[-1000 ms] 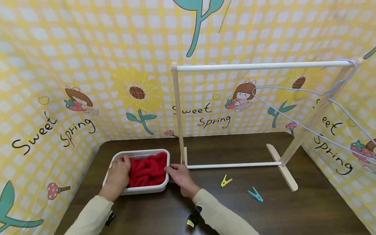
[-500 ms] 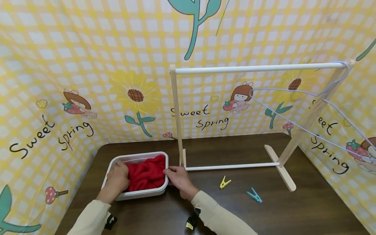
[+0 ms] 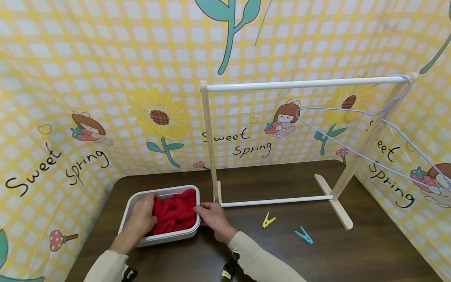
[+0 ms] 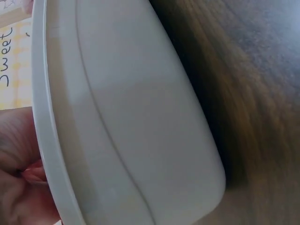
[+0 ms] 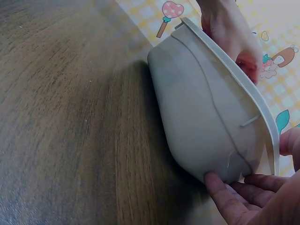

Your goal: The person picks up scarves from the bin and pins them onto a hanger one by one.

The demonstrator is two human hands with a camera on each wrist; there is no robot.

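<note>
In the head view a white plastic tub [image 3: 172,236] stands on the left part of the table, with a crumpled red cloth [image 3: 176,211] inside it. My left hand [image 3: 141,216] reaches over the tub's left side, its curled fingers gripping the cloth's left edge; its fingertips are partly hidden in the folds. At the tub's right end my right hand [image 3: 213,219] holds the rim. The right wrist view shows its thumb [image 5: 289,142] at the rim and its fingers [image 5: 229,199] against the outer wall.
A wooden rack [image 3: 208,137] with white rods stands right of the tub. A pale purple looped cord or wire [image 3: 331,133] hangs from its right post. Yellow [image 3: 268,221] and blue [image 3: 304,235] clothespins lie on the table [image 3: 267,258], in front of the rack.
My left hand has moved down and inward from the tub's left rim, into the cloth's left edge. My right hand keeps its hold on the rim. The head view has shifted slightly.
</note>
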